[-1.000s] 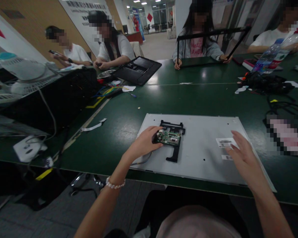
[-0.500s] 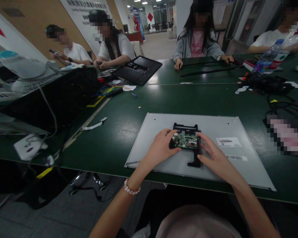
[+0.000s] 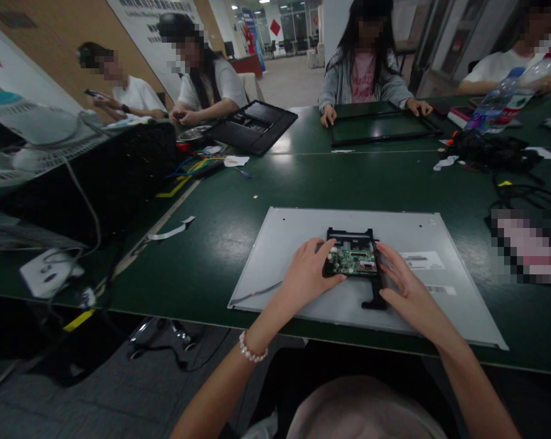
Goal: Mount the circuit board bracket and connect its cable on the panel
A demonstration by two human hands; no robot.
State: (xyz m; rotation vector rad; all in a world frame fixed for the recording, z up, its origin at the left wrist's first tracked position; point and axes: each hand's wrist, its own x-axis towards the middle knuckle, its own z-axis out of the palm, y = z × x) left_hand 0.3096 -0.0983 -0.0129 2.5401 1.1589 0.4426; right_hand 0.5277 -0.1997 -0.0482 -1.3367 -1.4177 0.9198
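A black plastic bracket (image 3: 372,297) with a green circuit board (image 3: 352,261) in it lies over the grey metal back of a flat panel (image 3: 266,244). My left hand (image 3: 308,271) grips the left side of the bracket and board, its thumb at the lower edge and fingers at the upper left. On the right side my right hand (image 3: 406,283) holds the bracket's edge between thumb and fingers. A thin dark cable (image 3: 257,293) runs across the panel's lower left, partly hidden by my left arm. White labels (image 3: 422,260) show right of my right hand.
Across the green table (image 3: 293,180), a person holds a black frame (image 3: 385,140). A black casing (image 3: 252,128) lies at the back left, near wires. Left are a white strip (image 3: 172,231) and a black box (image 3: 133,177). Bottles (image 3: 499,107) and black cables (image 3: 526,195) are right.
Both hands and the bracket with the board have shifted right over the panel. More of the dark cable shows. The person opposite has tilted the black frame, so its opening shows wider.
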